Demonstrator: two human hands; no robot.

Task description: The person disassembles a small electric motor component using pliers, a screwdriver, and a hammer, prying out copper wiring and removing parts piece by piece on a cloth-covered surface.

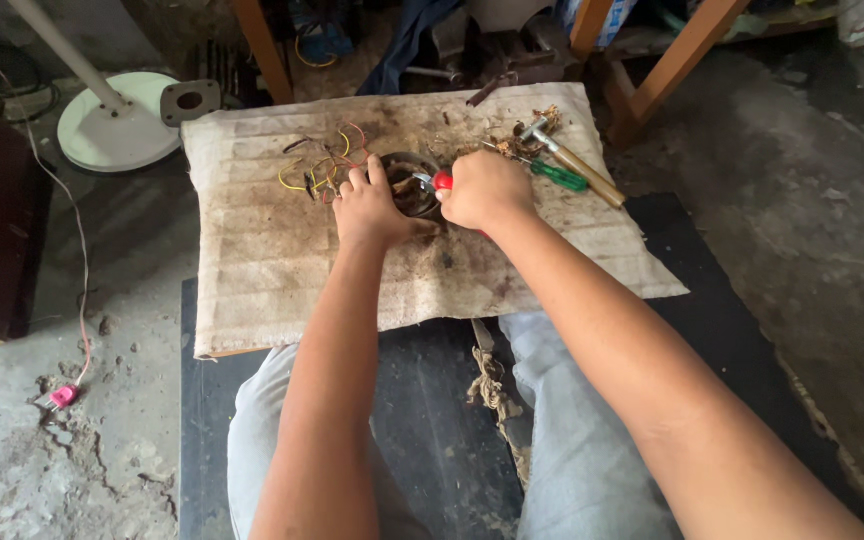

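Dark round metal motor stator (407,190), ringed with rusty copper windings and trailing yellow and red wires (317,170), lies near the middle of a stained, dirty cloth sheet (282,260) spread over a board. Head view: the left hand (370,208) rests on the stator's left rim, fingers curled loosely against it, holding it steady. The right hand (484,190), closed in a fist round a red-handled tool (440,181), points the tip leftward into the ring (tip hidden). Both hands touch the stator. To the right lie a green-handled screwdriver (557,175) and a wooden-handled hammer (574,160), long axes diagonal; bare cloth stretches toward the knees.
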